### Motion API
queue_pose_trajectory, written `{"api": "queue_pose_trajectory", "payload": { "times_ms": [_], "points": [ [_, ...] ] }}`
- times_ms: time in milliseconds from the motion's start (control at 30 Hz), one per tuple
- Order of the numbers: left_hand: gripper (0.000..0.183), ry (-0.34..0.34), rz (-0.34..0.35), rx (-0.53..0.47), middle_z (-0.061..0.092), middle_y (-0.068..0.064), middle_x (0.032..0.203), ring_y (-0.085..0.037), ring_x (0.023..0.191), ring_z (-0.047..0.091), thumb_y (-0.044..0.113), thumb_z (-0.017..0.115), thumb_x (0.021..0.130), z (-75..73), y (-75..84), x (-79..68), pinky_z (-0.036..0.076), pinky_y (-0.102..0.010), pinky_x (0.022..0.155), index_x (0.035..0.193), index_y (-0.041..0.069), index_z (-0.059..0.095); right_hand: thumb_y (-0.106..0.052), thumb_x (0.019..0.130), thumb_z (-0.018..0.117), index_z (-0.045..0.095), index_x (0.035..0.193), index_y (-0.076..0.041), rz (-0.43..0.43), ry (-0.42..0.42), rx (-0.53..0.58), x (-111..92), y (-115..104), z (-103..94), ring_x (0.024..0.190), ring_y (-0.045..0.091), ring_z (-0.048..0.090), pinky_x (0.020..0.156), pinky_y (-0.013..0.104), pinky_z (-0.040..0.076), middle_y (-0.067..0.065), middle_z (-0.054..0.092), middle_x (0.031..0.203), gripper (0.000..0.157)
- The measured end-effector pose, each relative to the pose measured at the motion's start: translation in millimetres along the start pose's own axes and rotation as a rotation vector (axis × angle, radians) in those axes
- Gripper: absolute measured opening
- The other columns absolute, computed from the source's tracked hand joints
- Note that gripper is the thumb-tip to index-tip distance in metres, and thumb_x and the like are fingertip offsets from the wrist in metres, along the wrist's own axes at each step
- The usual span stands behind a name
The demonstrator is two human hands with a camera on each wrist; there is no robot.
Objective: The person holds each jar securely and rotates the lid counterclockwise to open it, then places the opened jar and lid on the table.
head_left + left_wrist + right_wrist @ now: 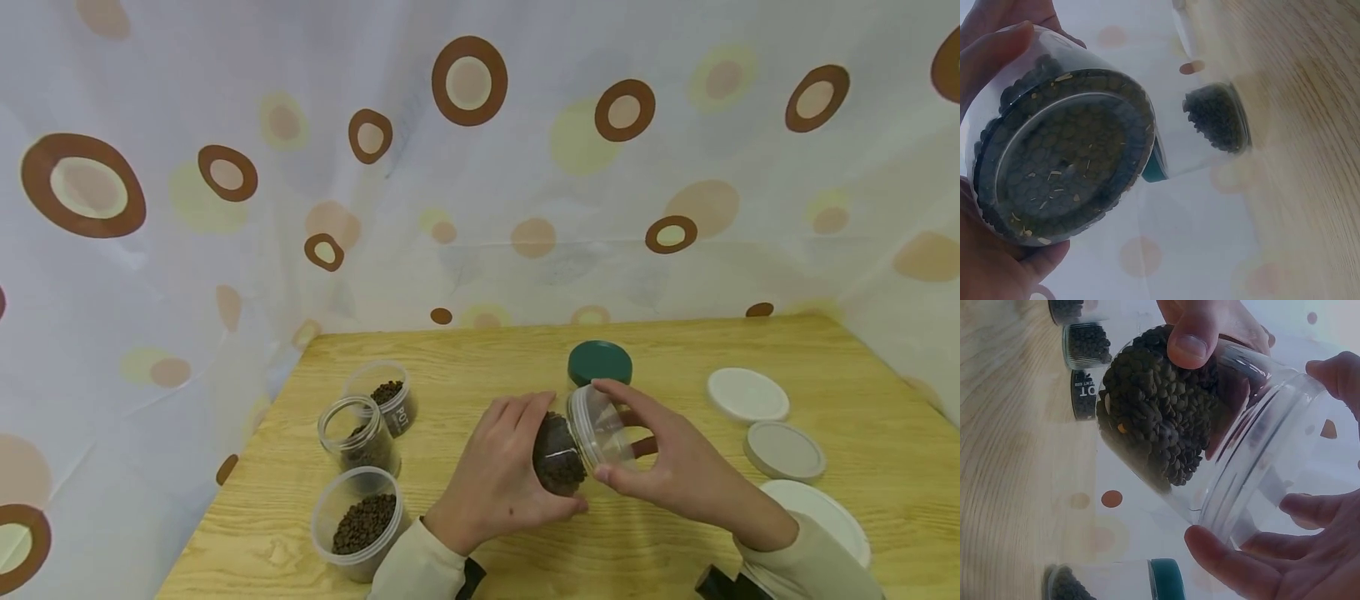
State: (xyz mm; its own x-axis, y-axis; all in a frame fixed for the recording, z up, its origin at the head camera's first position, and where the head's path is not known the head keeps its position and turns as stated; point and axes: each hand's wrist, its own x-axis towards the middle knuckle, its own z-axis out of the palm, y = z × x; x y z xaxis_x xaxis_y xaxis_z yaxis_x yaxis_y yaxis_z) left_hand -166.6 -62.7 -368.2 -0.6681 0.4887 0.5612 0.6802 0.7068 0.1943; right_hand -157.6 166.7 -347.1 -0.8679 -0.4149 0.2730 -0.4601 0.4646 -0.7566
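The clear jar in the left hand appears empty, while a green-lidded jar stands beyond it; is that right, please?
Not quite: the clear jar in the left hand holds dark pellets, as the right wrist view shows; a green-lidded jar stands beyond it.

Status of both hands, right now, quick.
Left hand: closed, holding the clear jar of dark pellets.
Right hand: closed, gripping the clear lid at that jar's mouth.

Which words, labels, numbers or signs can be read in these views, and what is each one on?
"POT": white letters on the farthest container of the three at the left, in the head view.
Smaller lettering beside that word: too small and blurred to read.
I can make out no text on the held jar or its clear lid.
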Motion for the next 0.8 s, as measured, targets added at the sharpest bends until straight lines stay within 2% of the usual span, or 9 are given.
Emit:
{"api": "queue_pose_trajectory", "payload": {
  "times_ms": [200,533,667,800],
  "points": [
    [0.109,0.005,0.013,-0.006,0.061,0.0,0.129,-0.016,0.113,0.058,0.064,0.087,0.056,2.0,-1.8,0.0,0.053,-0.033,0.096,0.143,0.012,0.046,-0.02,0.083,0.079,0.037,0.151,-0.018,-0.031,-0.014,0.015,0.3,2.0,-1.5,0.116,0.039,0.059,0.074,0.027,0.058,0.019,0.048,0.144,0.08],
    [0.107,0.009,0.001,-0.03,0.06,-0.001,0.13,-0.017,0.116,0.056,0.063,0.087,0.057,0.7,-0.5,-0.6,0.053,-0.034,0.096,0.142,0.013,0.046,-0.02,0.083,0.08,0.036,0.151,-0.027,-0.075,-0.016,-0.008,0.8,-0.2,-4.0,0.115,0.036,0.058,0.073,0.028,0.058,0.013,0.049,0.144,0.082],
    [0.108,0.036,-0.023,0.001,0.061,-0.004,0.129,-0.019,0.117,0.057,0.065,0.086,0.056,-2.8,2.3,-2.3,0.053,-0.035,0.096,0.142,0.013,0.047,-0.023,0.084,0.079,0.034,0.152,-0.026,-0.059,-0.022,-0.032,2.3,-5.2,-6.1,0.118,0.036,0.056,0.072,0.027,0.057,0.013,0.048,0.144,0.082],
    [0.109,0.086,-0.021,0.062,0.062,-0.005,0.127,-0.02,0.115,0.058,0.067,0.086,0.055,-5.4,5.1,-2.5,0.054,-0.036,0.095,0.141,0.012,0.047,-0.029,0.086,0.076,0.032,0.154,-0.021,0.001,-0.024,-0.062,0.8,-11.2,-8.4,0.118,0.034,0.055,0.068,0.026,0.056,0.014,0.047,0.146,0.082]
  ]
}}
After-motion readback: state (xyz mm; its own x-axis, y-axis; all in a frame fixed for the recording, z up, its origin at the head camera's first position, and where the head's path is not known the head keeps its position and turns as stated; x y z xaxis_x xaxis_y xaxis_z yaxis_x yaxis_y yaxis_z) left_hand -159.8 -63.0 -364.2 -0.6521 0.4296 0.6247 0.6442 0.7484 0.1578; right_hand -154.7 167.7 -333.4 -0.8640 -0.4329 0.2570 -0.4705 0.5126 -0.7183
